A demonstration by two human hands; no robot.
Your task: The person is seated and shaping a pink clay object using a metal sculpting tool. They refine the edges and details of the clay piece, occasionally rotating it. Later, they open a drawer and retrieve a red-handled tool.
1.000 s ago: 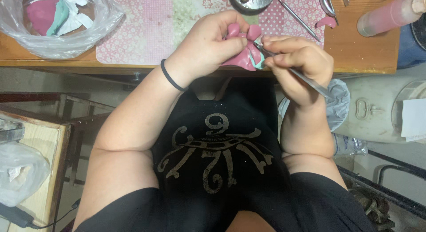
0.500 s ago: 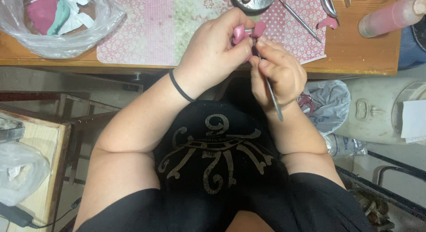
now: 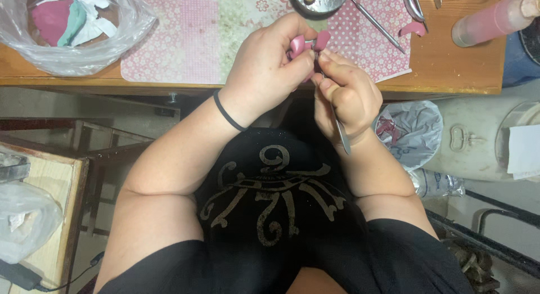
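Near the top centre of the frame, the left hand [image 3: 264, 69] closes its fingers around a small pink clay piece [image 3: 306, 45], holding it just above the near edge of the wooden table [image 3: 450, 69]. Two rounded pink lobes of the piece show above the fingertips; the rest is hidden inside the grasp. A black band [image 3: 228, 113] circles the left wrist.

Just to the right, touching the left fingers, the right hand [image 3: 346, 94] is curled tightly around a thin metal tool [image 3: 341, 133]. The tool's upper end meets the clay piece between the two hands, and its lower end sticks out below the palm, pointing down toward the person's black shirt [image 3: 275, 198].

On the table behind the hands lies a patterned pink and green mat [image 3: 191, 35]. At the upper left of the frame sits a clear plastic bag [image 3: 73, 29] with pink, teal and white lumps inside. At the top centre stands a small metal bowl [image 3: 320, 0], with a slim metal pick [image 3: 377, 25] lying slantwise to its right. A loose pink scrap [image 3: 413, 28] rests further right, and a pink bottle [image 3: 492, 18] lies at the upper right. Below the table edge on the right hangs a grey bag [image 3: 413, 131].
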